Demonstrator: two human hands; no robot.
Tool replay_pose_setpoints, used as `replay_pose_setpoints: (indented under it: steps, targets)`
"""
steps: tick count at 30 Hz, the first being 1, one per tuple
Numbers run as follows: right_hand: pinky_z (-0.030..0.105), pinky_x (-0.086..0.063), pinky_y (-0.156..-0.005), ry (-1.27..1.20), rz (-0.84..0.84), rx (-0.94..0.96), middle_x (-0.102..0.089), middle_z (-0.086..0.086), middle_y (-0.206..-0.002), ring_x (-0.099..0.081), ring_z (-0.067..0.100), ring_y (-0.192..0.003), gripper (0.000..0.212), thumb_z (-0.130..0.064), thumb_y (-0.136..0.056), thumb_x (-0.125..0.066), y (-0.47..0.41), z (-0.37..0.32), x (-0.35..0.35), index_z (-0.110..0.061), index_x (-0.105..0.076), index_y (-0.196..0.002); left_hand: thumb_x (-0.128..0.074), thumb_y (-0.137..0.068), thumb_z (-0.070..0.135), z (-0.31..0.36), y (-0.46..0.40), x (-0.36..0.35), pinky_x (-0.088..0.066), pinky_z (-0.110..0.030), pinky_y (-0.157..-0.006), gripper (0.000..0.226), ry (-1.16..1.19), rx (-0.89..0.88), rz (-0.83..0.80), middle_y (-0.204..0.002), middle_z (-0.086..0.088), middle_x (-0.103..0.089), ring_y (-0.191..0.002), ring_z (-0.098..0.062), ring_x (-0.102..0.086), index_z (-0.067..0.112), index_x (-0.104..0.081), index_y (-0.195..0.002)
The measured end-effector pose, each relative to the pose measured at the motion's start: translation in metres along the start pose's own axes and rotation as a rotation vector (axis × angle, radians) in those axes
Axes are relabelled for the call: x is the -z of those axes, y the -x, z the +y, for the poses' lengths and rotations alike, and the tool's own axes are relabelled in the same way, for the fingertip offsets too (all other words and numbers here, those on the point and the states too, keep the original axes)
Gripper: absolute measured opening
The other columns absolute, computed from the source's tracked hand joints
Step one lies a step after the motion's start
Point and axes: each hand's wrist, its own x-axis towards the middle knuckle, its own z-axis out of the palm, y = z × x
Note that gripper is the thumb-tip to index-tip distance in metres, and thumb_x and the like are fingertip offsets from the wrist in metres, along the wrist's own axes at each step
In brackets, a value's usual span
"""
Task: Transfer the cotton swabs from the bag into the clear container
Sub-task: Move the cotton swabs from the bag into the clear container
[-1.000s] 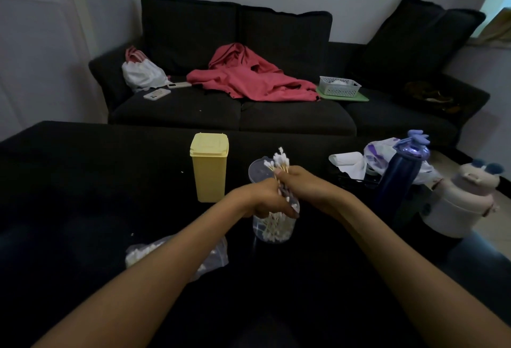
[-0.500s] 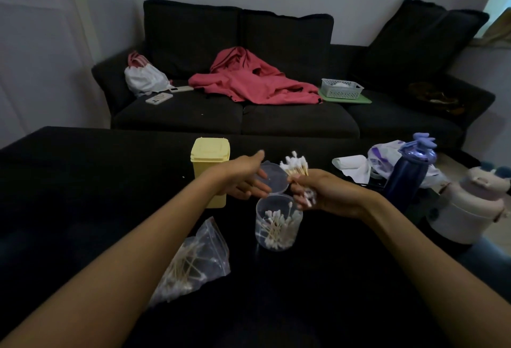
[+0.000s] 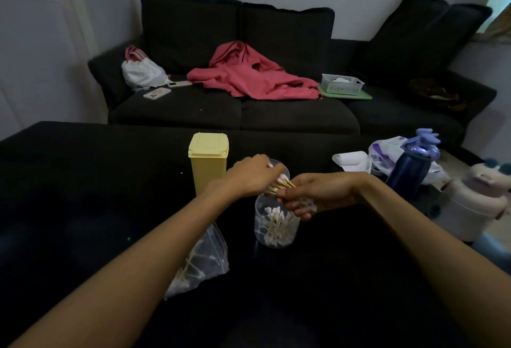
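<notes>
Bag (image 3: 203, 262) lies nearest, under the L forearm, on the dark table (image 3: 83, 195), w/ a few swabs left inside. Just right of it, below both hands, stands the clear container (image 3: 276, 223), upright, open top, partly filled w/ swabs (image 3: 276, 223). R hand (image 3: 315, 195) sits right over the container's rim, fingers curled round a bunch of swabs (image 3: 280, 183), its tips sticking out to the left. L hand (image 3: 253, 177) meets it from the left, fingers bent onto that same bunch; whether it truly pinches them or only touches, can't tell, fingertips are hidden. Behind the hands a round clear lid (image 3: 282, 168) shows partly, flat on the table. Just left of the L hand is a yellow box (image 3: 208, 161), lid closed, upright. Right of the R arm: dark blue bottle (image 3: 414, 165), white roll (image 3: 349, 158), plastic wrap (image 3: 384, 154), and a cream jug (image 3: 475, 204) at the far right edge. Farthest back, a dark sofa (image 3: 235, 115) w/ a red cloth (image 3: 249, 76), white pouch (image 3: 141, 71), phone (image 3: 157, 93) and a small basket (image 3: 342, 83) on a green tray (image 3: 345, 94).
</notes>
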Motion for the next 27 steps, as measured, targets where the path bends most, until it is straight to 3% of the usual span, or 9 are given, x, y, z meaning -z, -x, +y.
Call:
replay_pose_setpoints:
  steps: [2, 5, 9, 12, 14, 19, 21, 24, 27]
  targets:
    - [0.016, -0.042, -0.055, 0.019, 0.009, 0.011, -0.045, -0.002, -0.069, -0.044, 0.004, -0.056, 0.023, -0.024, -0.099, -0.041, 0.001, -0.001, -0.001, -0.014, -0.056, -0.085, -0.044, -0.096, 0.037, -0.004, 0.002, 0.0, -0.044, -0.036, -0.072, 0.026, 0.132, -0.051, 0.0, -0.082, -0.005, -0.061, -0.072, -0.021, -0.056, 0.016, -0.057, -0.087]
    - [0.013, -0.038, -0.052, 0.034, 0.0, 0.032, -0.041, -0.001, -0.067, -0.038, 0.004, -0.056, 0.027, -0.026, -0.098, -0.042, 0.002, -0.003, -0.004, -0.016, -0.058, -0.078, -0.044, -0.097, 0.025, -0.011, 0.007, -0.005, -0.04, -0.034, -0.063, 0.031, 0.281, -0.147, 0.019, -0.066, -0.001, -0.055, -0.058, -0.013, -0.049, 0.017, -0.056, -0.07]
    - [0.013, -0.032, -0.049, 0.08, -0.016, 0.041, -0.037, -0.002, -0.065, -0.032, 0.004, -0.055, 0.026, -0.027, -0.098, -0.043, 0.003, -0.006, -0.006, -0.014, -0.058, -0.081, -0.041, -0.098, 0.022, -0.016, 0.013, -0.012, -0.037, -0.019, -0.043, 0.024, 0.466, -0.177, 0.069, -0.069, -0.001, -0.057, -0.044, -0.003, -0.05, 0.016, -0.057, -0.08]
    - [0.013, -0.033, -0.05, 0.102, -0.001, 0.024, -0.037, -0.003, -0.064, -0.033, 0.004, -0.054, 0.024, -0.027, -0.096, -0.044, 0.003, -0.008, -0.005, -0.014, -0.056, -0.081, -0.046, -0.095, 0.043, -0.018, 0.013, -0.017, -0.046, -0.028, -0.056, 0.024, 0.452, -0.232, 0.101, -0.073, 0.005, -0.061, -0.06, -0.007, -0.058, 0.03, -0.056, -0.078]
    - [0.013, -0.033, -0.05, 0.116, 0.008, 0.007, -0.038, -0.004, -0.062, -0.034, 0.004, -0.052, 0.024, -0.026, -0.097, -0.044, 0.003, -0.009, -0.004, -0.013, -0.054, -0.079, -0.05, -0.093, 0.047, -0.019, 0.014, -0.018, -0.05, -0.034, -0.069, 0.025, 0.428, -0.272, 0.102, -0.073, 0.007, -0.063, -0.07, -0.009, -0.061, 0.032, -0.056, -0.073]
    - [0.013, -0.033, -0.048, 0.238, 0.071, -0.016, -0.043, -0.003, -0.058, -0.034, 0.003, -0.047, 0.013, -0.018, -0.091, -0.056, 0.003, -0.014, -0.005, -0.011, -0.053, -0.08, -0.049, -0.097, 0.03, -0.018, 0.013, -0.019, -0.04, -0.022, -0.061, 0.028, 0.368, -0.316, 0.155, -0.068, 0.009, -0.055, -0.061, 0.0, -0.051, 0.032, -0.049, -0.07]
    - [0.014, -0.037, -0.05, 0.239, 0.128, -0.013, -0.051, 0.0, -0.066, -0.041, 0.004, -0.05, 0.012, -0.019, -0.087, -0.064, 0.003, -0.016, -0.004, -0.01, -0.056, -0.088, -0.049, -0.097, 0.029, -0.017, 0.013, -0.019, -0.04, -0.023, -0.062, 0.027, 0.408, -0.294, 0.18, -0.069, 0.009, -0.055, -0.062, -0.001, -0.052, 0.031, -0.049, -0.071]
    - [0.017, -0.047, -0.063, 0.178, 0.229, -0.003, -0.066, 0.005, -0.095, -0.062, 0.008, -0.076, 0.03, -0.02, -0.082, -0.069, 0.002, -0.017, 0.003, -0.01, -0.06, -0.109, -0.049, -0.097, 0.031, -0.017, 0.008, -0.021, -0.045, -0.032, -0.066, 0.024, 0.47, -0.211, 0.239, -0.071, 0.008, -0.058, -0.069, -0.01, -0.057, 0.028, -0.051, -0.073]
    - [0.023, -0.049, -0.076, 0.075, 0.3, 0.054, -0.065, 0.009, -0.108, -0.061, 0.017, -0.097, 0.034, -0.014, -0.082, -0.069, 0.001, -0.015, 0.007, -0.009, -0.058, -0.114, -0.046, -0.096, 0.038, -0.013, 0.005, -0.025, -0.047, -0.035, -0.07, 0.024, 0.412, -0.141, 0.322, -0.076, 0.005, -0.06, -0.077, -0.016, -0.061, 0.024, -0.054, -0.078]
